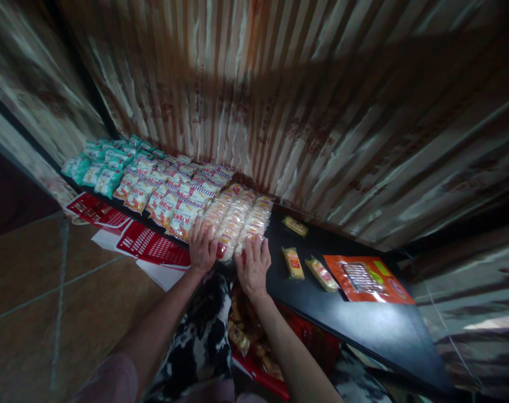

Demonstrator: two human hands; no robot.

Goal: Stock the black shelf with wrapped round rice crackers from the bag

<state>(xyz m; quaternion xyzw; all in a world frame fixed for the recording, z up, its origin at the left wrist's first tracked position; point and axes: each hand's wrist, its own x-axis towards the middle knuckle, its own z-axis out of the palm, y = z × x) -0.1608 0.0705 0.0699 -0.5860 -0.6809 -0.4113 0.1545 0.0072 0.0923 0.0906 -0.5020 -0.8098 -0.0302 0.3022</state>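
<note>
My left hand [202,250] lies against the front left of several rows of clear-wrapped pale snack packets [234,219]. Around the front right end of the same rows rests my right hand [253,267]. Both hands have their fingers stretched out and touching the wrappers; neither is closed round a packet. To the left stand rows of white packets with red and blue print [183,215], and beyond them teal packets [108,179]. My fingers partly hide the front packets.
On the black shelf [397,324] to the right lie a few small yellow packets [294,263] and an orange packet [366,279]. A red basket [275,383] holding packets sits below. Red-and-white printed sheets [149,244] hang along the front edge. Pleated curtain [254,84] stands behind.
</note>
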